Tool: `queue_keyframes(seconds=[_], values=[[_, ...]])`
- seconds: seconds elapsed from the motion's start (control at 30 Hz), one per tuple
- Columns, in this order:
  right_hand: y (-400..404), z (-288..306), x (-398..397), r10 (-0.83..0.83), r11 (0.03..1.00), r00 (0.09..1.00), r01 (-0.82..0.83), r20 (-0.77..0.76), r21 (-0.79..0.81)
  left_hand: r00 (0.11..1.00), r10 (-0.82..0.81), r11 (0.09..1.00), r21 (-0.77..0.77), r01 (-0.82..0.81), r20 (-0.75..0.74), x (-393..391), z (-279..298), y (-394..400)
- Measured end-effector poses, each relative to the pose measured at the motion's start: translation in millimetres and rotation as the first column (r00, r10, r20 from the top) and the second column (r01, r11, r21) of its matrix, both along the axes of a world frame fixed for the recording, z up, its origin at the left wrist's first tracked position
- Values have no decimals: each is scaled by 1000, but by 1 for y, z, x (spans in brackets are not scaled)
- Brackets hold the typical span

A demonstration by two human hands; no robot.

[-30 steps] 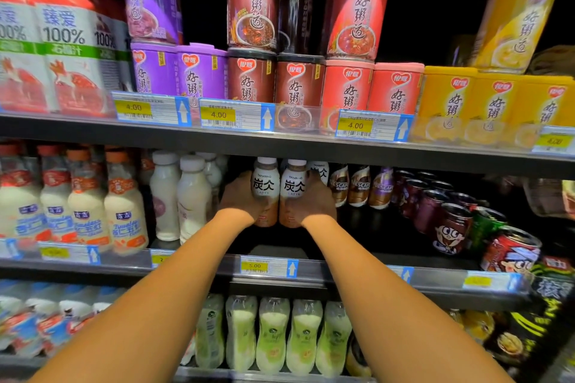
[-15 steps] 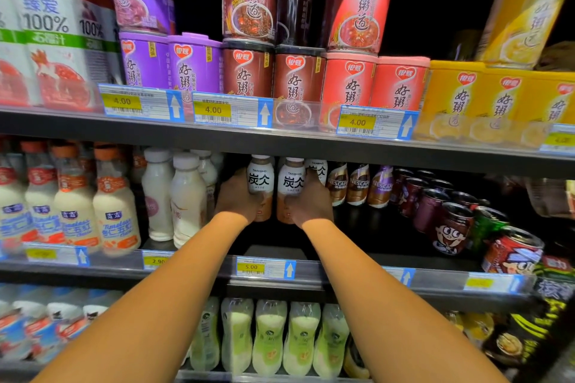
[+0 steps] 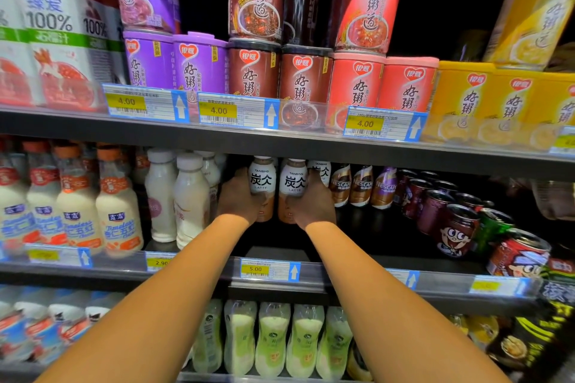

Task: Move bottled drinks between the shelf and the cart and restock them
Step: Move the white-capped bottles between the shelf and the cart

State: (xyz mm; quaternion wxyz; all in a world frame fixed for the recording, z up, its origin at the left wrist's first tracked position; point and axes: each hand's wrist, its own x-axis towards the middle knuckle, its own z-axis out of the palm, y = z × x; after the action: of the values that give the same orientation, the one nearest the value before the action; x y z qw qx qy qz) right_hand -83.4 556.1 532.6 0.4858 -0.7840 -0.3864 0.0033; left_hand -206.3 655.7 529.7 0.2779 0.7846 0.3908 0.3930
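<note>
Both arms reach deep into the middle shelf (image 3: 311, 162). The left hand (image 3: 239, 197) is wrapped around a Tanbing latte bottle (image 3: 263, 183), and the right hand (image 3: 312, 204) is wrapped around a second Tanbing latte bottle (image 3: 292, 185). The two bottles stand upright, side by side and almost touching, far back from the front edge of the shelf. Their white labels face out and the brown drink shows low down between the hands. I cannot tell if the bottles rest on the shelf or are lifted a little.

A third latte bottle (image 3: 322, 171) stands just behind the right hand. Next to it on the right is a row of Nescafe bottles (image 3: 362, 185), and then dark red cans (image 3: 448, 221) run toward the right end of the shelf. On the left of the hands stand plain white milk bottles (image 3: 189, 199), and past them bottles with orange caps (image 3: 116, 205).

A yellow price tag reading 5.00 (image 3: 255, 269) sits on the front edge of the shelf, under the arms. The shelf above holds porridge cups (image 3: 301, 78) in purple, brown, pink and yellow. The shelf below holds pale green bottles (image 3: 272, 339).
</note>
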Motion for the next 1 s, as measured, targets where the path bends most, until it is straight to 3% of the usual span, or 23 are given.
queue_keyframes(seconds=[0.43,0.67,0.73,0.87,1.0], values=[[-17,11,-6,21,1000,997,-22,-80,-12,999,-30,998,-47,31,10,-9,6,-8],[-77,22,-23,-87,967,986,117,140,-224,988,-71,988,130,89,-137,-28,11,-61],[-107,20,-26,-112,932,977,167,184,-322,977,-138,964,206,171,-163,-30,9,-81],[-170,7,-18,-190,925,915,288,356,-246,943,-263,904,288,315,-206,-21,4,-131],[-244,-14,-3,-273,928,885,345,377,-138,855,-466,732,443,517,-227,7,-11,-191]])
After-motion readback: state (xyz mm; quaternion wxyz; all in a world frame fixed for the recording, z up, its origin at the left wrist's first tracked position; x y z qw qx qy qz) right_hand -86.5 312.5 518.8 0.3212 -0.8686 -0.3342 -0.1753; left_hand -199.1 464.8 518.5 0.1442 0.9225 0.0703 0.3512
